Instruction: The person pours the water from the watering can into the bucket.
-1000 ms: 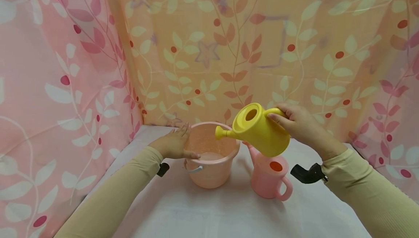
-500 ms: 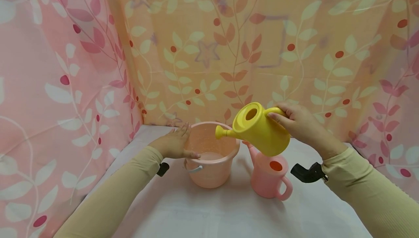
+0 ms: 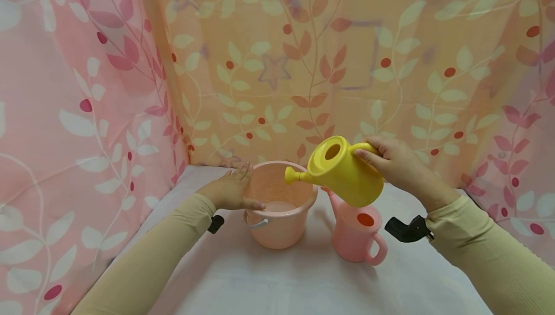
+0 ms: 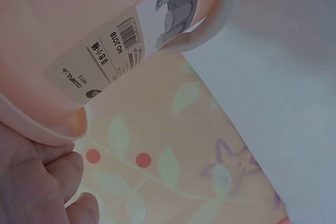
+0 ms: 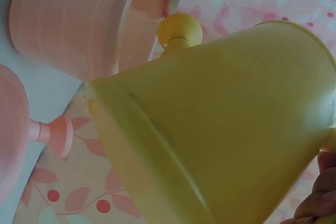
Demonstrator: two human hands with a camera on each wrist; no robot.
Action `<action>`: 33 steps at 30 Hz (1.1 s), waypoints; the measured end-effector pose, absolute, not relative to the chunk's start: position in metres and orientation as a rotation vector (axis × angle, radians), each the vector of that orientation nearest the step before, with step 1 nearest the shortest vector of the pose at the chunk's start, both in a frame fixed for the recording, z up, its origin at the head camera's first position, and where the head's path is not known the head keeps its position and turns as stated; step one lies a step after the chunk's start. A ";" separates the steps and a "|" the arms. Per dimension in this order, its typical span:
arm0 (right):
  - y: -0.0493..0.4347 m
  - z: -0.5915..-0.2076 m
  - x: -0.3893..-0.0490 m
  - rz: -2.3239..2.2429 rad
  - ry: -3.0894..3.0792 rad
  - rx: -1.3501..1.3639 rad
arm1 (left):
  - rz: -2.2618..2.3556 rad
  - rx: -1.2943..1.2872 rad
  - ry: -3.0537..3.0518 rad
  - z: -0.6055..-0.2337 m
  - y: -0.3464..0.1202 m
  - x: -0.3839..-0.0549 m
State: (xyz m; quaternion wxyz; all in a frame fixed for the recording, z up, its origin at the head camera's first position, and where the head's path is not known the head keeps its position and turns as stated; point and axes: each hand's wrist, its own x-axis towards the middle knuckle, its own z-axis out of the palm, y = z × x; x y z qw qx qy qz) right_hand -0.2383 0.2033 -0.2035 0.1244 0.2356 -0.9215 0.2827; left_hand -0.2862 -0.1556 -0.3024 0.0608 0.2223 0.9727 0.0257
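Note:
My right hand (image 3: 396,168) grips the handle of a yellow watering can (image 3: 351,177), holding it in the air tilted to the left. Its spout head (image 3: 292,176) hangs over the open top of a pale pink bucket (image 3: 279,233). On the bucket's left rim rests my left hand (image 3: 229,192), fingers extended and thumb lying along the front rim. Small drops show on the bucket's inner wall. In the left wrist view, fingers (image 4: 65,174) touch the rim near a printed label (image 4: 105,59). The yellow can's base fills much of the right wrist view.
A pink watering can (image 3: 353,240) stands upright right of the bucket, below the yellow one. The bucket's grey handle (image 3: 258,224) hangs at its front left. White cloth (image 3: 260,286) covers the table; leaf-patterned curtains (image 3: 269,88) enclose its back and sides.

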 end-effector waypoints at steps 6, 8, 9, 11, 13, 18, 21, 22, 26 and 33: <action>0.203 -0.205 -0.238 0.828 -2.682 0.692 | 0.077 0.665 2.943 -0.302 -0.155 -0.286; 0.203 -0.205 -0.239 0.824 -2.681 0.691 | 0.082 0.663 2.943 -0.302 -0.155 -0.286; 0.203 -0.205 -0.239 0.823 -2.680 0.691 | 0.083 0.663 2.943 -0.302 -0.155 -0.286; 0.204 -0.205 -0.239 0.821 -2.681 0.690 | 0.079 0.663 2.943 -0.302 -0.155 -0.286; 0.204 -0.205 -0.239 0.821 -2.680 0.691 | 0.082 0.664 2.943 -0.302 -0.155 -0.286; 0.204 -0.205 -0.240 0.827 -2.681 0.692 | 0.084 0.659 2.943 -0.302 -0.155 -0.286; 0.204 -0.205 -0.240 0.831 -2.683 0.690 | 0.078 0.657 2.941 -0.302 -0.155 -0.286; 0.204 -0.205 -0.239 0.832 -2.684 0.689 | 0.077 0.658 2.941 -0.302 -0.155 -0.286; 0.203 -0.204 -0.238 0.834 -2.690 0.687 | 0.081 0.657 2.943 -0.303 -0.154 -0.286; 0.203 -0.204 -0.239 0.832 -2.689 0.693 | 0.078 0.655 2.949 -0.303 -0.154 -0.286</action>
